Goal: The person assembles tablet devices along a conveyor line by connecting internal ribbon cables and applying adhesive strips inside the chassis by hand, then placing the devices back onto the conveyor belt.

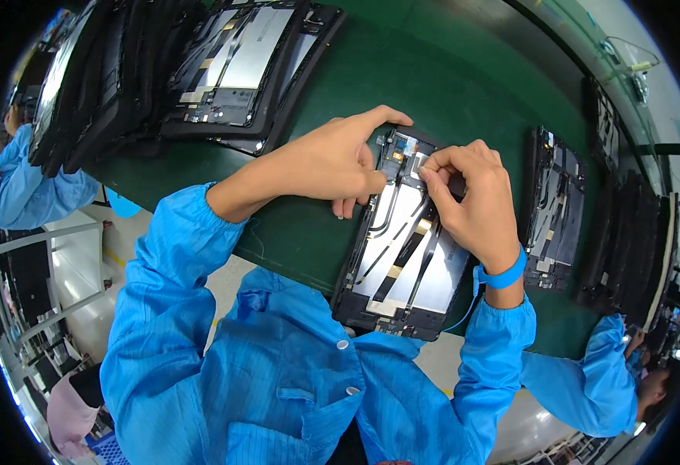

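- Silver tab pinched between right hand (475, 198) fingertips (430, 172), at the top edge of the opened tablet (402, 256).
- Left hand (332, 163) fingers spread, bracing the tablet's top corner.
- Seating a small part seems underway; next needs precise pressing.
- Tablet lies mid green bench (448, 85), near its front edge.

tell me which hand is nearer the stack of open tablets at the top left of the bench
Left. The left hand rests on the far left edge of the tablet being worked on, just below-right of the stack; the right hand is farther right, over that tablet.
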{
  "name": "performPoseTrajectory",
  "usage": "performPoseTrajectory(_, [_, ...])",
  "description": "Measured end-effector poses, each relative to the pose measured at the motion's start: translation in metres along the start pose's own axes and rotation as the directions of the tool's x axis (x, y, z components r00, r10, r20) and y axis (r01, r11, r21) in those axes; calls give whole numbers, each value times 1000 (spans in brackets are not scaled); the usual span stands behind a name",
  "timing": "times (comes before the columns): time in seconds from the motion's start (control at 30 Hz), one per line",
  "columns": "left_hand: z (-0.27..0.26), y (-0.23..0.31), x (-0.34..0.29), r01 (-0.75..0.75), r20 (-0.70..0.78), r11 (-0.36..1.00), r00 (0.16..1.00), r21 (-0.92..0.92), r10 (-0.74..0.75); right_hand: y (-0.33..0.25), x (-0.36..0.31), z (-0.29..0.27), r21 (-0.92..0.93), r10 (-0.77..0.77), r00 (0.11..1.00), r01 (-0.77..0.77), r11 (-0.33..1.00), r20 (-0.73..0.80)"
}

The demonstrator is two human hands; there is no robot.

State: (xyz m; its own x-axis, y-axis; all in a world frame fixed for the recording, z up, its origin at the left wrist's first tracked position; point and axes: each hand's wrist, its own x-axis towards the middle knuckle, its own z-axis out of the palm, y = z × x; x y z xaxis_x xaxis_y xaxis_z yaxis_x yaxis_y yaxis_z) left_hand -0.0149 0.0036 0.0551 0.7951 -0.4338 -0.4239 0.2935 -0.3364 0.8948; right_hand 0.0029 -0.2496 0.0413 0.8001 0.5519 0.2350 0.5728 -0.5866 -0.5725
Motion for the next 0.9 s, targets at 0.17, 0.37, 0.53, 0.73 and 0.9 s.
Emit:
performPoseTrajectory(0.17, [14,-8,-9,-94,-118,995,988,25,96,1,-1,-14,81,46,996,-52,995,80])
performPoseTrajectory(0.37, [42,-47,-18,-383,-345,844,788,375,510,2,-3,-18,118,24,988,-42,992,151])
performPoseTrajectory(0.53, [47,-48,-20,-429,-329,725,685,539,650,4,-5,-17,156,-3,986,-24,987,168])
performPoseTrajectory(0.73, [53,-41,-24,-379,-284,704,721,601,632,7,-12,-16,199,9,991,-35,979,131])
performPoseTrajectory(0.9, [56,-43,-15,-396,-246,598,652,697,717,6,-22,-24,75,3,1000,-2,997,-11])
